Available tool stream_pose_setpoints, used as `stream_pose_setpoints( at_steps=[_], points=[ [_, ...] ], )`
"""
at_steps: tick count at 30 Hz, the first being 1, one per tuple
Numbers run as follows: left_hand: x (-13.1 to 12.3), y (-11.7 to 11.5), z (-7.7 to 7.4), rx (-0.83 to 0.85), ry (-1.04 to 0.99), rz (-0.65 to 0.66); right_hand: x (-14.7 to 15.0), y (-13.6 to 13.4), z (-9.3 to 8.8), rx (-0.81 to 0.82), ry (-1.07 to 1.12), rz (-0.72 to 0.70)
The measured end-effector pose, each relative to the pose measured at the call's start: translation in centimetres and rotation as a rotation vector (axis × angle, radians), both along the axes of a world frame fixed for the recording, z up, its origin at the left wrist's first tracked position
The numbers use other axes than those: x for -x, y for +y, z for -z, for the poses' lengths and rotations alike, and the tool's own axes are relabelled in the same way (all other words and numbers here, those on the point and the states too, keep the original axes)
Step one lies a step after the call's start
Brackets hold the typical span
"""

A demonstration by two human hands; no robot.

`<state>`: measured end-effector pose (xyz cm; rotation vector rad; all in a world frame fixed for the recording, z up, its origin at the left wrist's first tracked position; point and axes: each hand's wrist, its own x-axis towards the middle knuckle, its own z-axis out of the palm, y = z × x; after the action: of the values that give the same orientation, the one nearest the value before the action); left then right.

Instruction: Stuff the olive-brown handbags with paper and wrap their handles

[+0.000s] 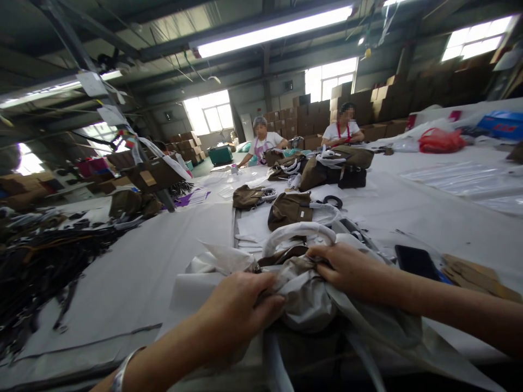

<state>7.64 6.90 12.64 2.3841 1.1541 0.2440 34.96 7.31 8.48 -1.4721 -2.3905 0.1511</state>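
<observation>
Right in front of me is a brown handbag (281, 257), its arched handle (300, 231) wrapped in white. Crumpled pale paper (308, 302) bulges out at the bag's opening. My left hand (247, 302) closes thumb and fingers on the left edge of this paper. On the other side, below the handle, my right hand (343, 267) has its fingers curled into the paper; their tips are partly hidden. More white sheet lies around the bag, and pale straps hang down in front of it. The bag's lower part is dark and hard to make out.
Several brown bags (290, 211) lie further up the white table (200, 228). A phone (417, 262) and brown paper (478, 275) are to the right, a heap of dark straps (49, 272) to the left. Two people (261, 147) work across the table. A post (167, 198) rises at left.
</observation>
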Motion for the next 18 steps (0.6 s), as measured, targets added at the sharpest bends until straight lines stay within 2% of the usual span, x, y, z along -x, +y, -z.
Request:
stream_pose_setpoints(
  at_steps=[2, 3, 5, 7, 8, 9, 12, 15, 16, 18],
  points=[
    [-0.4, 1.0, 0.5, 0.064, -0.051, -0.014, -0.2, -0.8, -0.1, -0.178, 0.059, -0.066],
    [-0.7, 1.8, 0.8, 0.101, -0.071, -0.013, -0.2, -1.4, -0.3, -0.306, 0.078, -0.155],
    [-1.4, 3.4, 1.4, 0.114, -0.068, -0.002, 0.1, -2.4, -1.0, -0.521, 0.046, -0.478],
    [-2.3, 4.9, 1.8, 0.085, -0.041, 0.020, 0.9, -2.8, -1.6, -0.554, -0.064, -0.788],
    [-2.7, 5.4, 1.8, 0.063, -0.036, 0.025, 1.4, -2.8, -1.7, -0.503, -0.119, -0.853],
    [-3.0, 5.8, 1.6, 0.026, -0.029, 0.018, 1.8, -2.5, -1.5, -0.425, -0.161, -0.847],
    [-2.6, 5.2, 0.1, -0.176, -0.018, -0.102, 2.6, -1.0, -0.2, -0.158, -0.182, -0.616],
    [0.5, 1.4, -0.8, -0.431, -0.159, -0.232, 2.0, 0.1, 0.9, 0.067, -0.123, -0.472],
    [1.8, -0.4, -0.4, -0.444, -0.252, -0.233, 1.8, 0.3, 1.1, 0.097, -0.100, -0.464],
    [4.5, -3.9, 1.3, -0.147, -0.272, -0.113, 1.3, 0.4, 1.1, 0.099, -0.071, -0.487]
  ],
)
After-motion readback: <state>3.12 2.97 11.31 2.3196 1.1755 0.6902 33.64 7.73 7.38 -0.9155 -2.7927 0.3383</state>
